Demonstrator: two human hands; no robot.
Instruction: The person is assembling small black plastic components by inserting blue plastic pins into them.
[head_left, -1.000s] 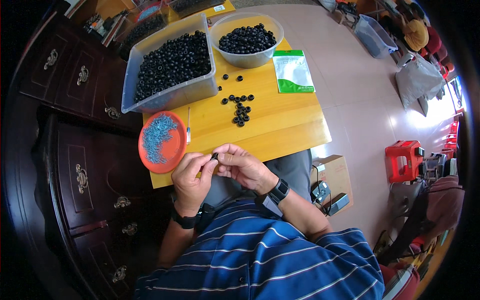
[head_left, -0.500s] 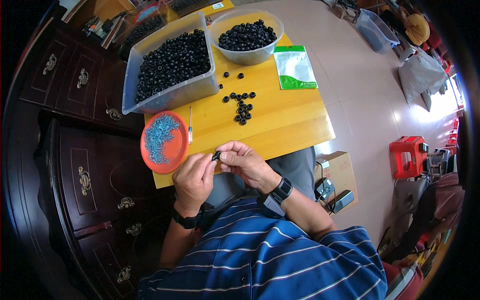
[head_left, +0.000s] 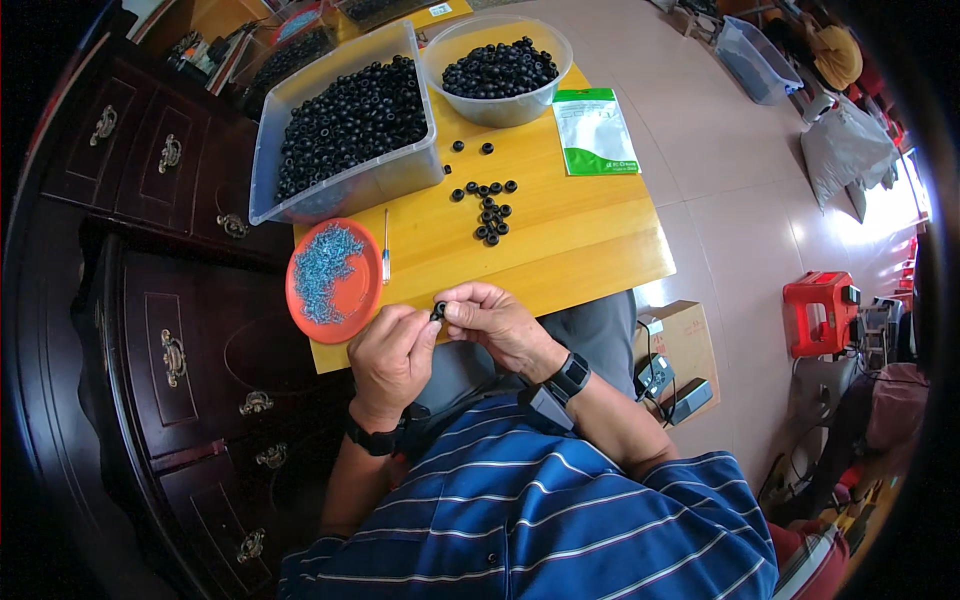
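So we're pinching one shiny black ring (head_left: 438,312) between our left hand (head_left: 392,360) and right hand (head_left: 503,330) by the near edge of the wooden table (head_left: 575,240), one round orange plate (head_left: 358,291) at its near-left corner, one boxy tub (head_left: 375,182) and one round tub (head_left: 500,112), both see-through plastic, toward the far edge.

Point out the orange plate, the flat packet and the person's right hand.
Orange plate (head_left: 357,291): head view, on its bare inner surface.
Flat packet (head_left: 596,130): head view, middle of its upward face.
Right hand (head_left: 505,329): head view, middle of the hand.
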